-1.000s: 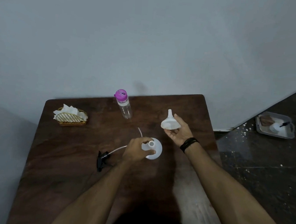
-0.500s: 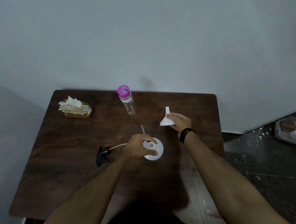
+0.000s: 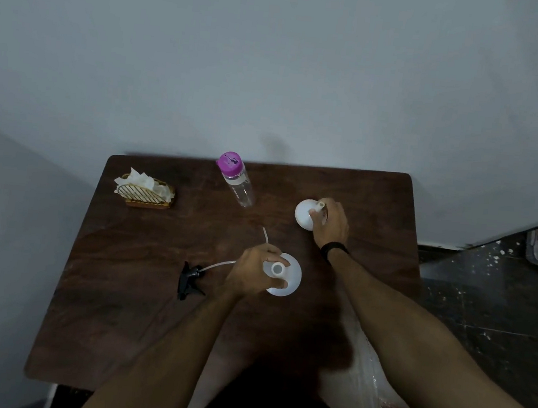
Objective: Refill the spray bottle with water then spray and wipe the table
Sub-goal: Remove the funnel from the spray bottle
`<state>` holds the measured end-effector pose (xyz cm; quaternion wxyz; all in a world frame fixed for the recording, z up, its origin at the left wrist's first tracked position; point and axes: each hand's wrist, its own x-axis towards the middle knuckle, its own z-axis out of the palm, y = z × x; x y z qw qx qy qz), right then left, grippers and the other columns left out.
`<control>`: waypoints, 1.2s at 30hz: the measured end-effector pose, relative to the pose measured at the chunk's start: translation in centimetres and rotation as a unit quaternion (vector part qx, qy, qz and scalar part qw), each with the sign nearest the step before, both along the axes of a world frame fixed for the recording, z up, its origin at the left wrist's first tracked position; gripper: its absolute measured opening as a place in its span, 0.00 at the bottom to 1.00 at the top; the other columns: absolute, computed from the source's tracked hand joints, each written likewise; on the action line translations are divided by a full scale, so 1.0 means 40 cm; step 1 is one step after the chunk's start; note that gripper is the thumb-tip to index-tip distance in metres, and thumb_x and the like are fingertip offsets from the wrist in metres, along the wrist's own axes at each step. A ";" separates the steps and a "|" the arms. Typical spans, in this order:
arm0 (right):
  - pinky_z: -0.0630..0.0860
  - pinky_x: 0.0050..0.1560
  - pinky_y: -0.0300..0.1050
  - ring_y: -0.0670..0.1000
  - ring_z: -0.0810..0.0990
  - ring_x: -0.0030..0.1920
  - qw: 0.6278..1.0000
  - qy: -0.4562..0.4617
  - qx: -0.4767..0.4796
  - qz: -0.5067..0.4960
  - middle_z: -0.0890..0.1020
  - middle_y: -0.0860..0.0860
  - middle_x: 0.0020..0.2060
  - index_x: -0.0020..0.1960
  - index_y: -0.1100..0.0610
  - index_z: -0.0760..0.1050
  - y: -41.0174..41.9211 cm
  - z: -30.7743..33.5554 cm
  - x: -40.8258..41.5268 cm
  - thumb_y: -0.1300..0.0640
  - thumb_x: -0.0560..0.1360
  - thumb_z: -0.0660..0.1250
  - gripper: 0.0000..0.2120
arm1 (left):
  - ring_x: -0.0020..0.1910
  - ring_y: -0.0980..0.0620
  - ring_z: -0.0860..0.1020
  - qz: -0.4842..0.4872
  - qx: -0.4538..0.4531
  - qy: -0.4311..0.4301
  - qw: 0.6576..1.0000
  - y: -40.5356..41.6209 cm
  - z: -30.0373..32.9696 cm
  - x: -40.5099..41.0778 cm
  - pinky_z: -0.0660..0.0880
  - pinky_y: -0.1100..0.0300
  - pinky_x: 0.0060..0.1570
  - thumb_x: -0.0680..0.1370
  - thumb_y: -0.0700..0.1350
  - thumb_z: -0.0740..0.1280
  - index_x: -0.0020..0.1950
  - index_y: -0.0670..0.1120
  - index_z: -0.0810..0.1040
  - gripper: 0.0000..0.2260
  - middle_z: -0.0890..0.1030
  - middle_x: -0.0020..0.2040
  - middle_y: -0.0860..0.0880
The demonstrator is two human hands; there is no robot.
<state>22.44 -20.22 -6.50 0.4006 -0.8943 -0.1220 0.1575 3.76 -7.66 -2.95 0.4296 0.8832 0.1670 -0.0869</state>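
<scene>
White round spray bottle [image 3: 286, 277] gripped at its open neck by the left hand [image 3: 252, 273], in the middle of the dark brown wooden table [image 3: 137, 306]

The white plastic funnel [image 3: 304, 213] is pinched at its spout by the right hand [image 3: 330, 223] – wide mouth turned down, near the table's far right part. The black trigger sprayer head [image 3: 189, 280] with its thin tube is laid just left of the bottle – the clear water bottle with pink cap [image 3: 236, 180] is standing behind

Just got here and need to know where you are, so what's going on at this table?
A person's left hand grips the open white spray bottle. Its black trigger top lies beside it. The right hand holds a white funnel, wide end down, on the table. The water bottle stands capped.
</scene>
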 end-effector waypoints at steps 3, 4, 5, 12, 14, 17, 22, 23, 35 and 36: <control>0.75 0.52 0.50 0.55 0.77 0.54 0.995 -0.035 -0.035 0.083 0.77 0.54 0.55 0.57 0.56 0.76 0.004 -0.013 0.007 0.53 0.75 0.71 0.13 | 0.56 0.59 0.78 0.009 0.007 0.006 1.000 -0.003 -0.001 0.002 0.76 0.61 0.54 0.63 0.54 0.82 0.54 0.54 0.86 0.21 0.80 0.59 0.56; 0.76 0.51 0.50 0.56 0.78 0.54 0.994 -0.043 -0.040 0.093 0.77 0.54 0.55 0.57 0.56 0.76 0.012 -0.012 0.014 0.54 0.75 0.71 0.13 | 0.56 0.60 0.78 0.015 0.012 0.003 1.000 -0.005 -0.001 0.003 0.75 0.64 0.53 0.63 0.53 0.82 0.55 0.54 0.86 0.21 0.80 0.59 0.56; 0.76 0.52 0.51 0.56 0.78 0.53 0.994 -0.043 -0.042 0.093 0.77 0.54 0.55 0.57 0.56 0.76 0.022 -0.010 0.023 0.54 0.74 0.71 0.13 | 0.56 0.60 0.77 0.024 0.017 -0.001 1.000 -0.008 -0.001 0.005 0.73 0.67 0.52 0.64 0.53 0.82 0.55 0.53 0.86 0.21 0.80 0.59 0.55; 0.75 0.53 0.52 0.59 0.77 0.56 0.994 0.009 -0.077 0.076 0.75 0.55 0.57 0.58 0.55 0.74 0.057 0.000 0.061 0.55 0.72 0.74 0.17 | 0.55 0.57 0.78 0.058 0.026 -0.029 0.998 -0.017 -0.013 0.007 0.76 0.60 0.54 0.65 0.54 0.82 0.56 0.51 0.86 0.21 0.81 0.57 0.55; 0.76 0.54 0.54 0.58 0.76 0.59 0.995 0.022 -0.070 0.062 0.73 0.55 0.60 0.61 0.54 0.71 0.049 0.004 0.051 0.53 0.70 0.75 0.23 | 0.55 0.57 0.79 0.062 0.029 -0.033 0.997 -0.017 -0.014 0.003 0.76 0.59 0.54 0.64 0.55 0.81 0.57 0.51 0.85 0.23 0.81 0.57 0.55; 0.77 0.54 0.52 0.55 0.74 0.60 0.999 -0.027 -0.027 0.029 0.72 0.53 0.62 0.63 0.53 0.69 0.036 0.027 0.014 0.52 0.70 0.74 0.25 | 0.55 0.57 0.78 0.079 0.028 -0.037 0.996 -0.013 -0.013 -0.012 0.76 0.59 0.54 0.65 0.57 0.81 0.61 0.50 0.83 0.27 0.81 0.57 0.55; 0.77 0.47 0.43 0.47 0.77 0.48 0.991 -0.074 0.109 -0.023 0.77 0.47 0.49 0.58 0.51 0.71 0.066 0.130 -0.046 0.56 0.73 0.71 0.16 | 0.61 0.54 0.76 0.113 0.016 0.003 0.993 -0.004 -0.005 -0.044 0.75 0.57 0.58 0.68 0.56 0.80 0.71 0.48 0.74 0.35 0.77 0.64 0.52; 0.77 0.45 0.42 0.45 0.78 0.45 0.989 -0.075 0.128 0.004 0.79 0.47 0.45 0.55 0.51 0.73 0.082 0.159 -0.056 0.56 0.73 0.71 0.12 | 0.63 0.54 0.75 0.129 0.010 0.011 0.992 0.004 -0.005 -0.059 0.75 0.56 0.59 0.67 0.55 0.80 0.72 0.48 0.72 0.37 0.76 0.66 0.51; 0.75 0.53 0.47 0.51 0.79 0.55 0.907 0.035 -0.106 0.405 0.81 0.48 0.54 0.59 0.51 0.77 0.273 0.214 -0.354 0.54 0.75 0.69 0.13 | 0.60 0.39 0.76 0.366 0.089 0.137 0.916 0.186 -0.059 -0.306 0.74 0.51 0.58 0.70 0.43 0.76 0.60 0.41 0.80 0.20 0.79 0.57 0.40; 0.75 0.58 0.49 0.54 0.76 0.60 0.897 0.039 -0.133 0.419 0.78 0.51 0.60 0.63 0.52 0.75 0.289 0.186 -0.386 0.55 0.76 0.68 0.16 | 0.61 0.39 0.76 0.373 0.078 0.151 0.912 0.198 -0.066 -0.324 0.74 0.50 0.59 0.70 0.43 0.76 0.62 0.40 0.79 0.22 0.79 0.58 0.40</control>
